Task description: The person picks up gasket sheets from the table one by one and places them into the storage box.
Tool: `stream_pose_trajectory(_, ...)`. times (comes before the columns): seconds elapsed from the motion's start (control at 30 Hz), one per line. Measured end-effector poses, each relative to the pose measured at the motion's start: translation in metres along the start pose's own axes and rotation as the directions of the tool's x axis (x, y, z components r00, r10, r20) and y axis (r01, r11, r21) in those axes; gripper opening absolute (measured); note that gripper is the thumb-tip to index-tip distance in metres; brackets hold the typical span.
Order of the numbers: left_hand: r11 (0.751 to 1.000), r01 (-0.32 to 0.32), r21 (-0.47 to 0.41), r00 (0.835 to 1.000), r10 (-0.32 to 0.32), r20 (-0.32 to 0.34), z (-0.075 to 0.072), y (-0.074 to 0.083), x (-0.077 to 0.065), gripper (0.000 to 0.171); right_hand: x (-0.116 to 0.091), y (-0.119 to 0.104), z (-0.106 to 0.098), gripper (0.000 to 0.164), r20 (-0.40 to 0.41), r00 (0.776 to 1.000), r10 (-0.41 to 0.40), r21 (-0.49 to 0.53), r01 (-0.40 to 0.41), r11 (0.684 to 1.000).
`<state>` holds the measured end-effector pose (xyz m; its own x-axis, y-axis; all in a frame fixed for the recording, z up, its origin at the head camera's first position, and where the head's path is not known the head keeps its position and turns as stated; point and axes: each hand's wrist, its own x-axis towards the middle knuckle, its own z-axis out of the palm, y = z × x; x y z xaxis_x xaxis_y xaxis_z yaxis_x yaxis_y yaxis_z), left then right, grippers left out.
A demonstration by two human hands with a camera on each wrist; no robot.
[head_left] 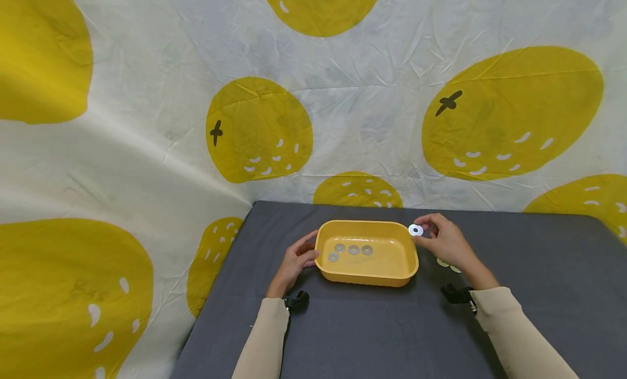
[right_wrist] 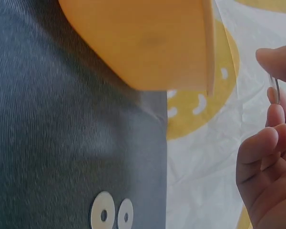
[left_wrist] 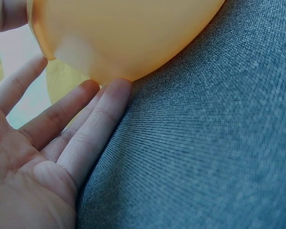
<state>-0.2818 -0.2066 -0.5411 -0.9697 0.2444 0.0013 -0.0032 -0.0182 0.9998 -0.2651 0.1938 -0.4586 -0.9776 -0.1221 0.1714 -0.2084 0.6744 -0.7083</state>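
A yellow plastic basin (head_left: 382, 270) sits on the dark cloth, with several flat metal washers (head_left: 354, 250) lying on its floor toward the left. My left hand (head_left: 295, 261) holds the basin's left end: the thumb is at the rim, and the fingertips (left_wrist: 118, 90) lie against the outer wall. Beside the basin's right rim, my right hand (head_left: 447, 243) pinches one shiny washer (head_left: 415, 230) between thumb and fingers. That washer is raised above the table and shows edge-on in the right wrist view. Two more washers (right_wrist: 103, 212) lie on the cloth, partly beneath the right hand in the head view.
A grey cloth (head_left: 372, 335) covers the table. Behind it and at the left hangs a white sheet (head_left: 362, 117) printed with big yellow fruit shapes. Black straps (head_left: 296, 301) circle both wrists.
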Motion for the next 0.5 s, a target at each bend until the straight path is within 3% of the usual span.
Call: stream_pose_trajectory(0.5,1.000,-0.009,-0.007,1.000,0.009,0.011,0.000,0.000,0.000,0.058,0.004,-0.014,0.024,0.031,0.034,0.995,-0.092,0.043,0.090,0.995)
